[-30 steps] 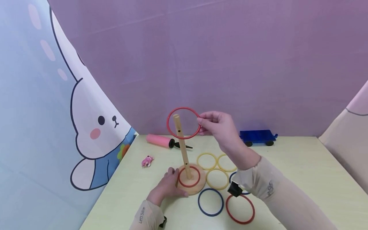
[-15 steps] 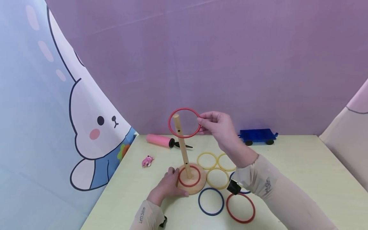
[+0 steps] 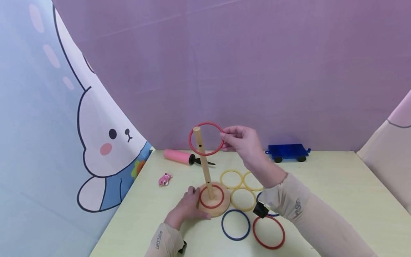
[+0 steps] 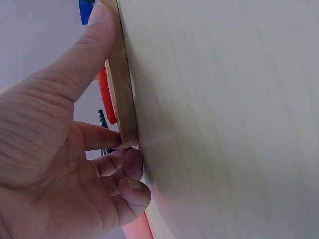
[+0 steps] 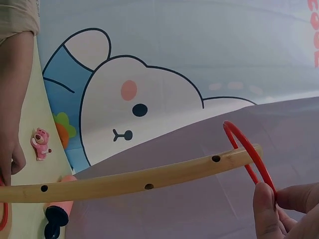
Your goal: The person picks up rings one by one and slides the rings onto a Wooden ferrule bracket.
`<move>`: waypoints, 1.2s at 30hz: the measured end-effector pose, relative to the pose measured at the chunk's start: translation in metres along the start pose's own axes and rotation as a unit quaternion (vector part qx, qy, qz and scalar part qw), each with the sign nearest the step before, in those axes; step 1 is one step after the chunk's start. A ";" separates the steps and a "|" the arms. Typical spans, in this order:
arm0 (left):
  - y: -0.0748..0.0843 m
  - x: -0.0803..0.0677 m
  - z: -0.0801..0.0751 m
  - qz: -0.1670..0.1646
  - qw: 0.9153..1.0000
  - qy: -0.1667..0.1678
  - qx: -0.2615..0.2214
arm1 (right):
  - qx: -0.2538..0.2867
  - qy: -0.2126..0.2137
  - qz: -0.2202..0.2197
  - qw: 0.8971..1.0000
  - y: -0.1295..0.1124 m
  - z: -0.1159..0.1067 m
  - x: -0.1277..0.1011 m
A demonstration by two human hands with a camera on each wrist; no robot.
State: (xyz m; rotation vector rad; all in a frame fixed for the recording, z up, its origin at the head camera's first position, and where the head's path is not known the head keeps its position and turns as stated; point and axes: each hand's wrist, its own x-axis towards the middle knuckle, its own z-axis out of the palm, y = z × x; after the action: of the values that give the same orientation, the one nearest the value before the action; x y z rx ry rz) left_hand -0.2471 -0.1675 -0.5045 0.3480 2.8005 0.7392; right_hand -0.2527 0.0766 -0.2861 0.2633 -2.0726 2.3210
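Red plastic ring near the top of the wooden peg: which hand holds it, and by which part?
The right hand pinches the red plastic ring at its right edge. The left hand grips the round wooden base.

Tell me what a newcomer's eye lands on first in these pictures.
First, the thin red plastic ring pinched in the right hand at the top of the upright wooden peg. Next, the left hand gripping the round wooden base, where another red ring lies around the peg. A big cartoon bunny backdrop stands left.
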 end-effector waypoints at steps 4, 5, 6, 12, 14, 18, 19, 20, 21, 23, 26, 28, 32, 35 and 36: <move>0.001 -0.003 -0.001 0.001 1.000 0.005 0.006 | 0.001 -0.007 0.010 1.000 0.005 0.001 -0.001; 0.002 -0.003 -0.001 0.000 1.000 0.005 0.007 | 0.001 -0.009 0.012 1.000 0.006 0.001 -0.001; 0.002 -0.004 -0.001 -0.001 1.000 0.005 0.006 | 0.001 -0.011 0.013 1.000 0.007 0.002 -0.002; 0.004 -0.004 -0.001 -0.003 1.000 0.004 0.002 | -0.005 -0.013 0.018 1.000 0.018 -0.001 -0.004; 0.004 -0.003 -0.001 -0.003 1.000 0.003 0.001 | -0.007 -0.014 0.024 1.000 0.023 -0.002 -0.004; 0.003 -0.002 0.000 -0.001 1.000 0.001 0.006 | -0.008 -0.015 0.037 0.999 0.032 -0.005 -0.006; 0.003 -0.002 0.001 0.000 1.000 0.001 0.007 | -0.007 -0.014 0.039 0.999 0.034 -0.005 -0.006; 0.002 -0.002 0.001 0.001 1.000 0.001 0.009 | -0.007 -0.014 0.040 0.999 0.036 -0.006 -0.007; 0.002 -0.002 0.001 0.001 1.000 0.001 0.009 | -0.007 -0.013 0.041 0.999 0.037 -0.006 -0.007; 0.002 -0.003 0.002 0.002 1.000 0.001 0.009 | -0.008 -0.013 0.041 0.999 0.040 -0.007 -0.009; 0.003 -0.003 0.002 0.004 1.000 0.002 0.009 | -0.007 -0.014 0.043 0.999 0.045 -0.008 -0.010; 0.003 -0.004 0.001 0.005 1.000 0.003 0.008 | -0.007 -0.013 0.048 0.999 0.047 -0.009 -0.011; 0.003 -0.004 0.001 0.008 1.000 0.007 0.006 | -0.007 -0.011 0.059 0.998 0.050 -0.010 -0.011; 0.003 -0.005 0.001 0.010 1.000 0.010 0.005 | -0.004 -0.010 0.067 0.998 0.054 -0.010 -0.012; 0.003 -0.005 0.001 0.011 1.000 0.010 0.006 | -0.003 -0.009 0.069 0.998 0.055 -0.011 -0.013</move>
State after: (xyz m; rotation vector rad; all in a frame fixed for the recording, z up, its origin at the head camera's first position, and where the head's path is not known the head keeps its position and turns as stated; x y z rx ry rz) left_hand -0.2416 -0.1662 -0.5031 0.3761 2.8259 0.7341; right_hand -0.2485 0.0817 -0.3436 0.1467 -2.1714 2.3954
